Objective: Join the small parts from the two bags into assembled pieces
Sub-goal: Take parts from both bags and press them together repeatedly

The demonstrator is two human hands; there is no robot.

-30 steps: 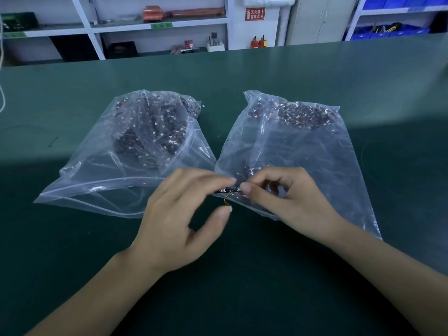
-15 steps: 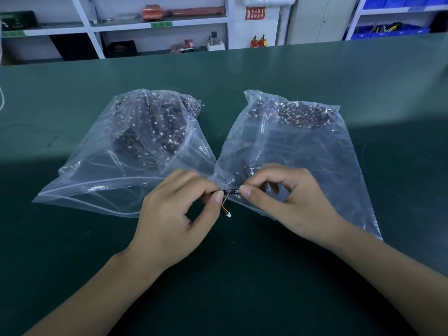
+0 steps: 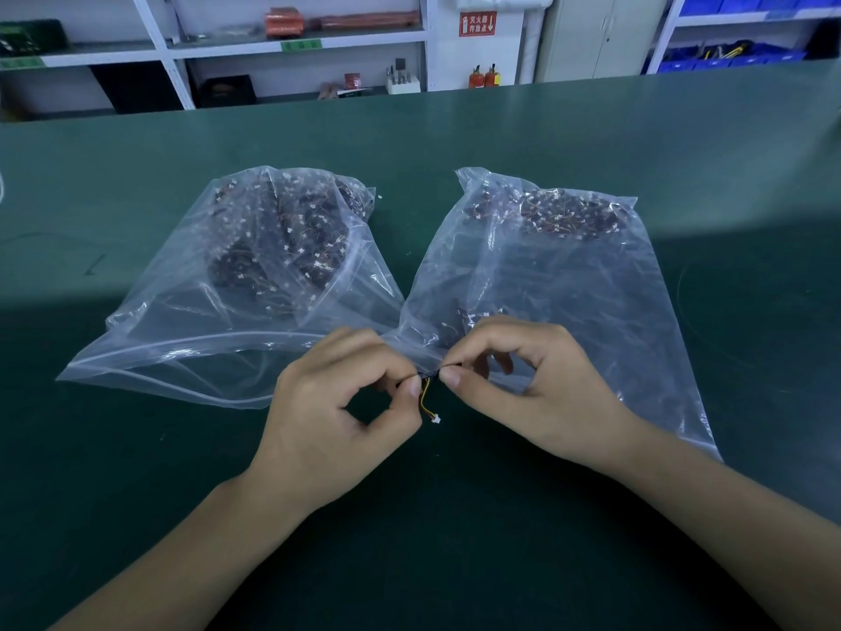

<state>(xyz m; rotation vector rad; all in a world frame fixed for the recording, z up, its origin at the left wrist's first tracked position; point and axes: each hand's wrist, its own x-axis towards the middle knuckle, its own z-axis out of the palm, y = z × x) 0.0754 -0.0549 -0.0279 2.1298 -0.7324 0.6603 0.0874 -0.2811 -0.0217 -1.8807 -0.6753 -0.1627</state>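
Two clear plastic bags lie on the green table: the left bag (image 3: 191,321) and the right bag (image 3: 591,302), each holding a heap of small dark parts with thin wires and white plugs. Between them, near the bags' mouths, my left hand (image 3: 332,425) and my right hand (image 3: 528,393) pinch the two ends of one small dark part (image 3: 428,374). A short yellow-orange wire with a white plug (image 3: 436,419) hangs from it. Most of the part is hidden by my fingertips.
The green table (image 3: 136,494) stretches wide on all sides of the bags. Behind its far edge stand white shelves (image 3: 291,43) with boxes and blue bins (image 3: 728,56). A faint mark shows on the table at the left.
My left thumb has closed up onto the part's left end, and the fingers have curled in. The wire with its white plug now hangs free below. The bags have not moved.
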